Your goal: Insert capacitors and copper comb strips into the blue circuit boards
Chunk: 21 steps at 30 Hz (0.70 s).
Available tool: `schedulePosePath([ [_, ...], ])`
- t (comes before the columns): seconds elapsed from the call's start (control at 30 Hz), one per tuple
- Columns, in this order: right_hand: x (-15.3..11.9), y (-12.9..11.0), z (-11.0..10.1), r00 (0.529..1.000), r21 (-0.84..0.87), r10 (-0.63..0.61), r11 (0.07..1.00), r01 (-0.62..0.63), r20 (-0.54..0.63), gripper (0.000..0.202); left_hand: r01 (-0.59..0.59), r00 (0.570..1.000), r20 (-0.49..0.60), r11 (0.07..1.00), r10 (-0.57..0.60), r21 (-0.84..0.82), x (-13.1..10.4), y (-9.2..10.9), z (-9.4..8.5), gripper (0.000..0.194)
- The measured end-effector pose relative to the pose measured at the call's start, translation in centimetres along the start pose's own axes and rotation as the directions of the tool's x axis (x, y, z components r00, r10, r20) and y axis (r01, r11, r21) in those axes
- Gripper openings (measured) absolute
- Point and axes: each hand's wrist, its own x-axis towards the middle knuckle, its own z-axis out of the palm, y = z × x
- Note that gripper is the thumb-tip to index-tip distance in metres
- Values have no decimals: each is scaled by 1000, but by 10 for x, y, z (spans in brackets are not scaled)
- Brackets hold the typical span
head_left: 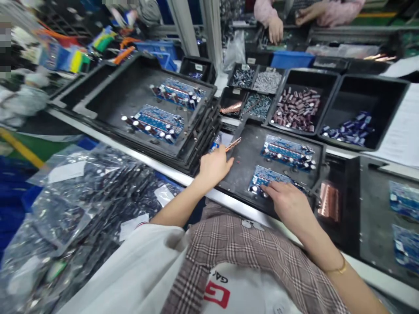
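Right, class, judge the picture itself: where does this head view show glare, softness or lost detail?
In the head view, glare scatters across the plastic bags at left; the copper-coloured pieces at right shine; fine parts on the circuit board under the right hand look soft; blocky pixels hide patches along the left edge.

The scene is brightly and evenly lit, apparently from above. Glare is scattered over the bag (94, 196) at near left; a sheen is thrown back by the copper (329, 200) at right. The far-right paper (397, 126) is nearly washed out. Far left is smeared, edges are stretched, and fine detail on the near middle board (269, 174) is softened.
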Motion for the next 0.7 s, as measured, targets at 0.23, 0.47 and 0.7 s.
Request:
schedulePosePath([
  [0.23,-66,42,2,727,97,567,809,-580,-386,49,10,1000,18,1000,-9,-15,1,-6,2,34],
  [0.47,-80,52,9,698,86,567,799,-595,-438,58,40,999,-35,999,-41,-36,1,0,-4,32],
  [0.7,-64,44,-92,731,71,492,848,-525,-472,42,-2,983,-182,994,-18,-107,9,-8,-74,37],
])
